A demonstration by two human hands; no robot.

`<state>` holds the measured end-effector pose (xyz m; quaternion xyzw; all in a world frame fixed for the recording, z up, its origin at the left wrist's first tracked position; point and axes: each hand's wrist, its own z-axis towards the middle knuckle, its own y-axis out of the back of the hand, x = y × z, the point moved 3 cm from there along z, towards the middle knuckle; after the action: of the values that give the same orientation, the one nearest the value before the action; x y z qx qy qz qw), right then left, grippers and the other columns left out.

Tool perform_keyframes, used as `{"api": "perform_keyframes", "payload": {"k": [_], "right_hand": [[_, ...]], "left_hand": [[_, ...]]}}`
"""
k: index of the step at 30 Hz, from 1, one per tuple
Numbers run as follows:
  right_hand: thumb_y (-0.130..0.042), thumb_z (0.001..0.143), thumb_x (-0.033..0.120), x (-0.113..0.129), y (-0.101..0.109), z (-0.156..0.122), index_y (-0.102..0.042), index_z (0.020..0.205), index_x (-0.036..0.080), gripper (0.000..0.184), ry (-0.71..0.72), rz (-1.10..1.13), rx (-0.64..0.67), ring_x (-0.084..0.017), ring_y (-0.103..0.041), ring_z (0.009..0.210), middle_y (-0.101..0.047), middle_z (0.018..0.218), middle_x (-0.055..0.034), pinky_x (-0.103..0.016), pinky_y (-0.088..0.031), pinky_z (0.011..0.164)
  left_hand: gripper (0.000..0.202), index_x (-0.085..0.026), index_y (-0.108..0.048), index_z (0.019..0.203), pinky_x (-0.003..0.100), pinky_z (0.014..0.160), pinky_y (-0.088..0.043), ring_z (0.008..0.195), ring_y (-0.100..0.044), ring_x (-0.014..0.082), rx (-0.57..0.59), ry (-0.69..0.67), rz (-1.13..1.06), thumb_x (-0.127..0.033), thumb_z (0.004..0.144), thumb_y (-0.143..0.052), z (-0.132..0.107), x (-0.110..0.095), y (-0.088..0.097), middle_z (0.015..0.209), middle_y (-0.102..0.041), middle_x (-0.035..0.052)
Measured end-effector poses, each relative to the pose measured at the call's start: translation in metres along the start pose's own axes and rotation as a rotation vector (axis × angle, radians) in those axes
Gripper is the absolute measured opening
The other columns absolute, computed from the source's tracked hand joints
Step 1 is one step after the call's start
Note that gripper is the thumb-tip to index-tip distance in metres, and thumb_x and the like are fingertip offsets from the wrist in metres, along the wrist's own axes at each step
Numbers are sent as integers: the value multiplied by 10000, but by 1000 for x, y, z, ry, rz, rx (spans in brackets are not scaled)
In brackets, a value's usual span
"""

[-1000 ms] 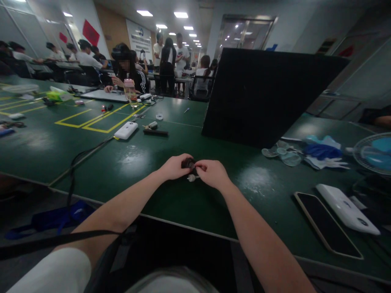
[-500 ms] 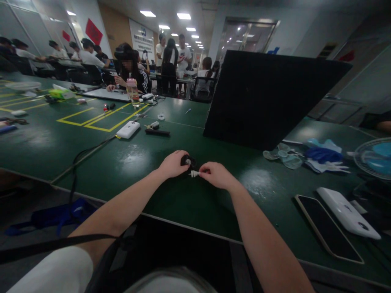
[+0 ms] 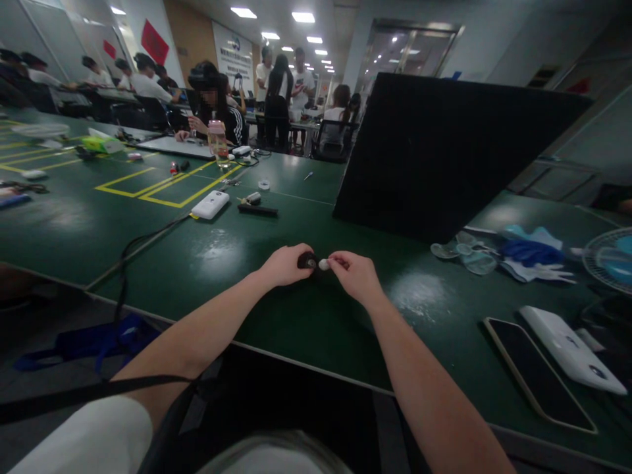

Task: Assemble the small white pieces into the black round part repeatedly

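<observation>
My left hand (image 3: 283,265) grips a small black part (image 3: 307,261) with a round metallic spot on its face; its exact kind is too small to tell. Between the fingertips of my right hand (image 3: 356,274) is a small white piece (image 3: 324,264), rounded at the end toward the black part. A narrow gap seems to separate the two pieces. Both hands are low over the green table (image 3: 286,316), close together in front of me.
A large black panel (image 3: 444,151) leans up at centre right. Gloves (image 3: 536,253), a fan (image 3: 612,260), a phone (image 3: 540,375) and a white device (image 3: 573,349) lie right. Another white device (image 3: 210,205) and a black bar (image 3: 257,210) lie ahead. A co-worker (image 3: 217,105) sits across.
My right hand has risen slightly and turned the white piece, so its rounded end now shows instead of its thin tip. The black part has tilted in my left hand.
</observation>
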<state>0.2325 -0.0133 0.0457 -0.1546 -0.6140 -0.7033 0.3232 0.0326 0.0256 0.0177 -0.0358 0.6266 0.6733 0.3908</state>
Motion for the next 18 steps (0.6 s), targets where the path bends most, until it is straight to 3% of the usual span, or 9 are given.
{"api": "perform_keyframes", "payload": {"k": [6, 18], "right_hand": [[-564, 954, 418, 4, 4, -2, -735, 1040, 236, 264, 15, 27, -41, -201, -639, 763, -730, 932, -51, -342, -501, 666], [-605, 924, 431, -8, -8, 3, -736, 991, 226, 252, -96, 21, 36, -174, -621, 734, -722, 896, -31, -309, -465, 642]], "left_hand": [[462, -274, -640, 1228, 390, 861, -559, 959, -718, 258, 18, 20, -9, -386, 788, -720, 1, 2, 0, 1071, -753, 50], [449, -272, -645, 1213, 369, 876, -561, 976, -718, 238, 21, 22, -89, -384, 786, -730, 1, 2, 0, 1094, -756, 28]]}}
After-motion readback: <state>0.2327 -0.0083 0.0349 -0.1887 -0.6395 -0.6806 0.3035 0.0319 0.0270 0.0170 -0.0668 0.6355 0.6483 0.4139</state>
